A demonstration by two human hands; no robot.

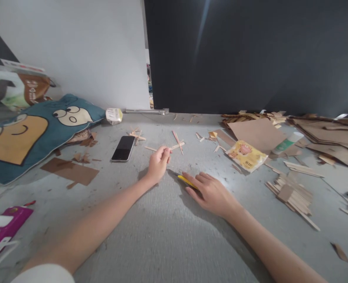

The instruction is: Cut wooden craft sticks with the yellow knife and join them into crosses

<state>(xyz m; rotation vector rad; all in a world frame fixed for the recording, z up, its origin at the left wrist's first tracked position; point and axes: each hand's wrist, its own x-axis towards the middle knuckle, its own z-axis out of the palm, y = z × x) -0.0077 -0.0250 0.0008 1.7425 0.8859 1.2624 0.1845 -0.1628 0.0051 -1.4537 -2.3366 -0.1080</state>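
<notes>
My left hand [158,164] is closed in a pinch above the grey table. A thin wooden stick [177,146] seems to come out from its fingertips, though the grip itself is partly hidden. Crossing that stick is a pair of narrow pinkish sticks [178,138]. Another pale stick [150,148] shows just left of the hand. My right hand [207,190] is wrapped round a yellow utility knife [187,181], its dark blade pointing left toward my left hand. Behind the left hand, several sticks lie crossed in a small star-like pile [137,135].
A black phone [123,149] lies left of my hands, near brown cardboard [70,171] and a blue cushion [53,133]. Rightward are a yellow packet [247,155], a glue stick [288,142], cut strips [293,192] and cardboard sheets [333,135]. A purple device [16,222] sits front left.
</notes>
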